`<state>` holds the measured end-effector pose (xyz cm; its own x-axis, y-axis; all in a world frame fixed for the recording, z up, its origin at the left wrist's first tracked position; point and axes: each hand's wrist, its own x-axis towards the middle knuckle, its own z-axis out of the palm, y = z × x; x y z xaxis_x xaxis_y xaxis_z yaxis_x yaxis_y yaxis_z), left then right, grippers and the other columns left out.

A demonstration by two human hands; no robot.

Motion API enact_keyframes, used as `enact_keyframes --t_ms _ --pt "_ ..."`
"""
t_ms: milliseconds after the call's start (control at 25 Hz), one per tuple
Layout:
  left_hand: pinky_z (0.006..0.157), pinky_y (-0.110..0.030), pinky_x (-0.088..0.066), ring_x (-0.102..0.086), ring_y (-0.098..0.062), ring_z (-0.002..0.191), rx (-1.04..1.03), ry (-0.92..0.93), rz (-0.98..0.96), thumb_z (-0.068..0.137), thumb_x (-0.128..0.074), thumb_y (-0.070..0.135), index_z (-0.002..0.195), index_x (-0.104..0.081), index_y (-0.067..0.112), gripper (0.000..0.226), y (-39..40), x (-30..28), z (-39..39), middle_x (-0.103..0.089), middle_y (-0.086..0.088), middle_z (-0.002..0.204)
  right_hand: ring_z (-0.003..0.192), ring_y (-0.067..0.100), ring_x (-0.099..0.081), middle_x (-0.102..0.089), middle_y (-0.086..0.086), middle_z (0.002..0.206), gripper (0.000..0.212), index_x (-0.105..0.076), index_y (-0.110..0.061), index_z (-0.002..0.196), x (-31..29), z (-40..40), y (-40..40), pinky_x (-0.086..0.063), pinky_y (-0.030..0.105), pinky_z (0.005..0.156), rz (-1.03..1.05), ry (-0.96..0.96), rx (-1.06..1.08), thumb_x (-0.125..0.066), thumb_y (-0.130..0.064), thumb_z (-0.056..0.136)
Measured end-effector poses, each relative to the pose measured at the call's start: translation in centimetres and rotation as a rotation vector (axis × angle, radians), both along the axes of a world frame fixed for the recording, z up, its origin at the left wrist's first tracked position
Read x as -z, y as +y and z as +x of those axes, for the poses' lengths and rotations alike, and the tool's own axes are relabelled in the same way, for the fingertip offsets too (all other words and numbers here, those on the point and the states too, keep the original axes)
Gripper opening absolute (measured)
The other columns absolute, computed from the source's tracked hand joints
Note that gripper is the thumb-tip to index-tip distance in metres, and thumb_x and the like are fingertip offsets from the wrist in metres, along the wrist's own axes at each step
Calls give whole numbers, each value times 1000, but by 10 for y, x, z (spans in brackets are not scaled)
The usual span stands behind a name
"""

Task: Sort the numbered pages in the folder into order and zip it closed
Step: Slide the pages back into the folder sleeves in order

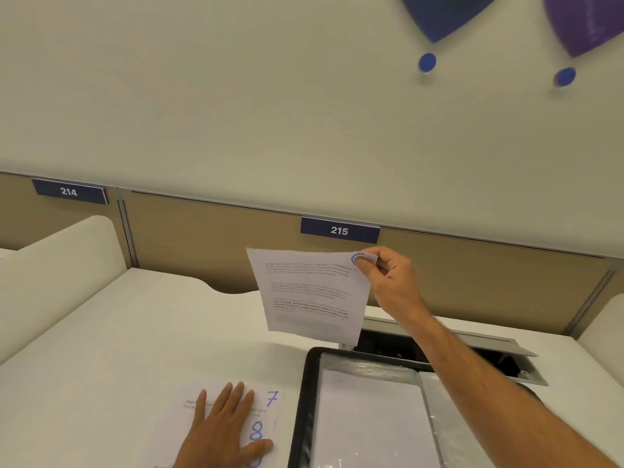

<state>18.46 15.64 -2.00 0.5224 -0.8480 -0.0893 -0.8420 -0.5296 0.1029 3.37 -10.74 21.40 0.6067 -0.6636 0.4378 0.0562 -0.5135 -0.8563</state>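
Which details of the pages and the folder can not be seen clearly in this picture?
- Head view: the number on the held page is partly covered by the right hand.
- The printed text there is too small to read.
- The left hand covers most of the pages marked 7 and 8.
- The folder is cut by the bottom edge; its zip is unclear.

Office or study hall, rows of numbered seats. White bench [101, 332] split by low white divider [60, 244]. Tan back panel [209, 244] carries blue plates: "214" [69, 191] at left seat, "215" [339, 230] straight ahead. Open cable hatch [472, 352] sunk in bench. Pale wall [270, 96] above, blue and purple decor [445, 15] with round blue pins [427, 62].
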Motion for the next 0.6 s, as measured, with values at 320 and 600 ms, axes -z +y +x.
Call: enact_keyframes --t_ms 320,600 --pt "95 -12 -47 -56 2 120 -153 725 -817 64 -82 57 134 -40 47 82 -45 -86 -69 -54 27 134 81 18 -73 -75 7 91 12 -67 -5 99 -28 -87 -7 -58 25 65 70 -71 -21 -64 -16 96" --pt "80 -49 -61 -74 -29 93 -111 1183 -948 61 -86 48 111 -73 12 63 -78 -116 -138 -77 -4 105 74 21 -73 -75 6 85 13 -68 -2 101 -15 -150 -23 -58 30 61 181 -108 22 -66 -13 95"
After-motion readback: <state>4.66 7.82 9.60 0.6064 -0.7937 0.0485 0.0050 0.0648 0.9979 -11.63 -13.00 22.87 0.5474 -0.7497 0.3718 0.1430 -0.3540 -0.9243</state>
